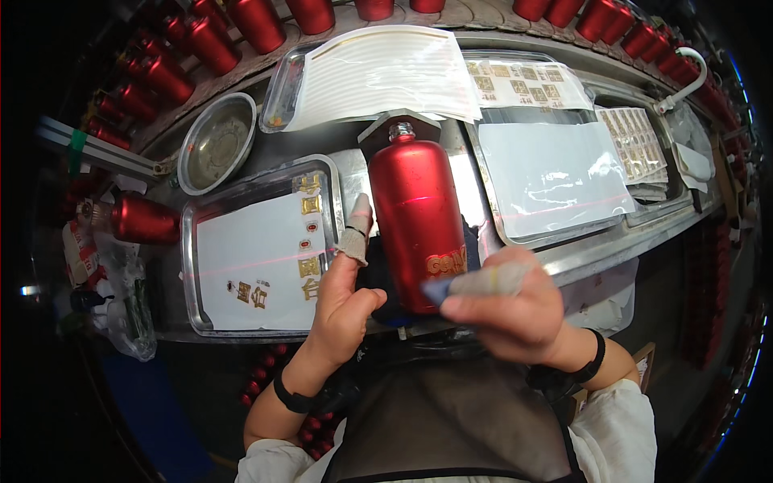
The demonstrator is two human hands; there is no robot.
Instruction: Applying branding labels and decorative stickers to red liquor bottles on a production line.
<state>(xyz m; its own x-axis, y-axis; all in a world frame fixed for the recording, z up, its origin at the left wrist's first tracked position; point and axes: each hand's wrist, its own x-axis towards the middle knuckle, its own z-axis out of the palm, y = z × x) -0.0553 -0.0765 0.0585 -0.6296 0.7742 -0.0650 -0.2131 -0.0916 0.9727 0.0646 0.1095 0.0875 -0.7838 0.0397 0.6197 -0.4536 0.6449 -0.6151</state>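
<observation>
A glossy red bottle lies on its back in the middle, its clear threaded neck pointing away from me against a metal rest. Gold raised lettering sits near its lower right side. My right hand, blurred by motion, pinches a small blue flat piece against the bottle's lower end, just below the lettering; its exact kind I cannot make out. A beige finger sleeve covers one of its fingers. My left hand is open along the bottle's left side, a sleeved finger stretched out, holding nothing.
At left, a metal tray carries a white sheet with gold stickers, beside a metal bowl and another red bottle. White sheets fill a far tray. Sticker sheets and a white-sheeted tray lie right. Red bottles line the back.
</observation>
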